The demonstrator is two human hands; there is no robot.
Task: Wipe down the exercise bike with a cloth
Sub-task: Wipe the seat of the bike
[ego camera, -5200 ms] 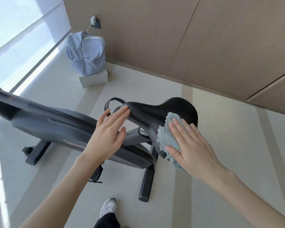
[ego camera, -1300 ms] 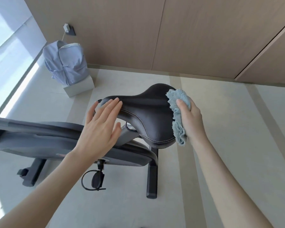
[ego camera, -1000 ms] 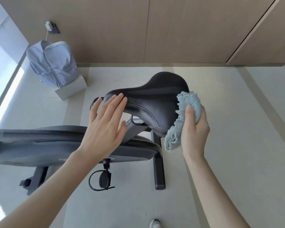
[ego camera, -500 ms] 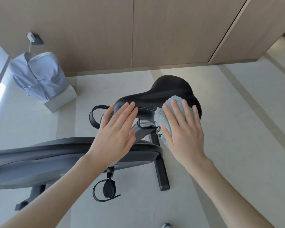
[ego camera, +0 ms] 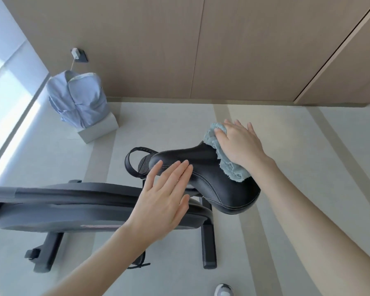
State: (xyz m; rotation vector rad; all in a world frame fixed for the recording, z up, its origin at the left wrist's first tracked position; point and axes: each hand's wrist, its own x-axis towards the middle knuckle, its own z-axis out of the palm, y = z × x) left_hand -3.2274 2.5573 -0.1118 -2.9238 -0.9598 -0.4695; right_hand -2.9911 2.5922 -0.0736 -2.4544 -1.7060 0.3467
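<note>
I see the exercise bike [ego camera: 98,208] across the lower left and centre of the frame, standing on the pale floor [ego camera: 297,159]. Its black saddle [ego camera: 212,178] sits at centre, narrow end toward the left, wide end toward the lower right.

My right hand [ego camera: 239,144] lies flat, right of centre, pressing the light blue cloth [ego camera: 226,165] against the far side of the saddle's wide part. Its fingers [ego camera: 235,124] are extended and spread, holding the cloth down by pressure rather than closed around it. The cloth's frayed edge shows below and to the left of the palm, lying on the saddle's top.

My left hand [ego camera: 162,201] is at centre, flat, fingers [ego camera: 179,169] straight and together, fingertips resting on the near side of the saddle's narrow end. It grips nothing.

A black strap loop [ego camera: 130,165] projects left of the saddle's nose. The bike's dark grey body runs to the left edge of the frame, with black feet [ego camera: 208,244] on the floor below.

In the upper left, a blue backpack [ego camera: 79,101] rests on a small white box [ego camera: 98,131] near the wood-panelled wall [ego camera: 158,43]. A wall socket [ego camera: 79,55] sits above it. A shoe tip [ego camera: 223,291] shows at the bottom edge.
</note>
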